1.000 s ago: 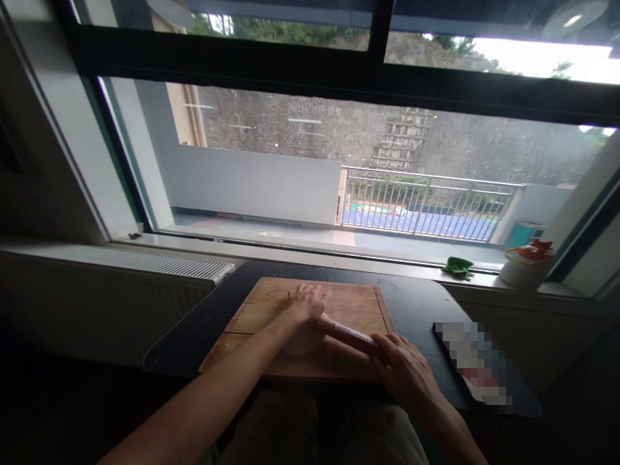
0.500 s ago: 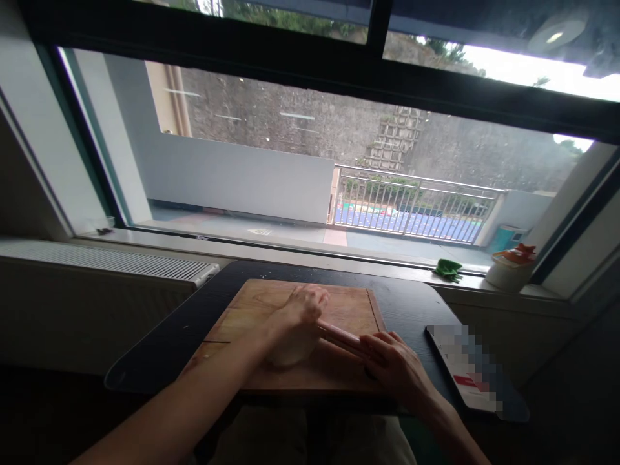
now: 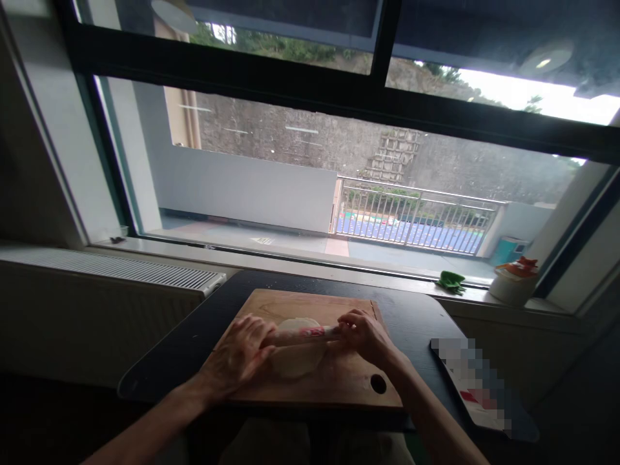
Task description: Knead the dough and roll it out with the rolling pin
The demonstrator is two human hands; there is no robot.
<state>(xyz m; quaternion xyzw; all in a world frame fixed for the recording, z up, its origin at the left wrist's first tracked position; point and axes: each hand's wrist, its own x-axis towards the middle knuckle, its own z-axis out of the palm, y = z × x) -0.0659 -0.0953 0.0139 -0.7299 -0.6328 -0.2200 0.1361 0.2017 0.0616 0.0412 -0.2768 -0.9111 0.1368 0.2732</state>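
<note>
A rolling pin (image 3: 305,334) lies across a flat round of pale dough (image 3: 298,361) on the wooden cutting board (image 3: 334,391). Dough shows both beyond the pin and on my side of it. My left hand (image 3: 247,345) is closed over the pin's left end, fingers partly smeared by motion. Around the right end, the fingers of my right hand (image 3: 361,330) are wrapped. Red markings show on the pin's middle. The board has a dark round hole at its near right corner.
The board rests on a black table (image 3: 165,355). To its right lies a phone-like flat thing (image 3: 472,387), partly pixelated. A radiator (image 3: 145,271) stands at the left. On the windowsill are a green item (image 3: 450,281) and a white pot with an orange top (image 3: 513,287).
My left hand has moved left and down from the dough onto the pin's left end. My right hand has shifted up and left, and the pin now lies nearly level across the dough.
</note>
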